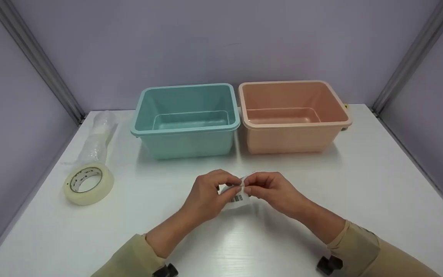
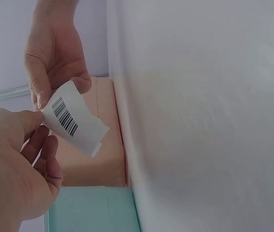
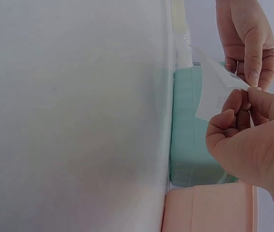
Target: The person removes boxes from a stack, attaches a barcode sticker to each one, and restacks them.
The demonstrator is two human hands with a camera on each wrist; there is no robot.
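Where lilac walls meet, white table (image 1: 360,181), teal bin (image 1: 186,119), pink bin (image 1: 293,115).

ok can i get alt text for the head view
Both hands, left and right, pinch a small barcode label between them above a white table. Behind stand two empty bins, teal and peach; a tape roll and bubble wrap lie at the left.

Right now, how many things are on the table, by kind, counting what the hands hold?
Bins: 2, teal bin and pink bin
Tape roll: 1
Bubble wrap roll: 1
Barcode label, held by both hands: 1
Total: 5
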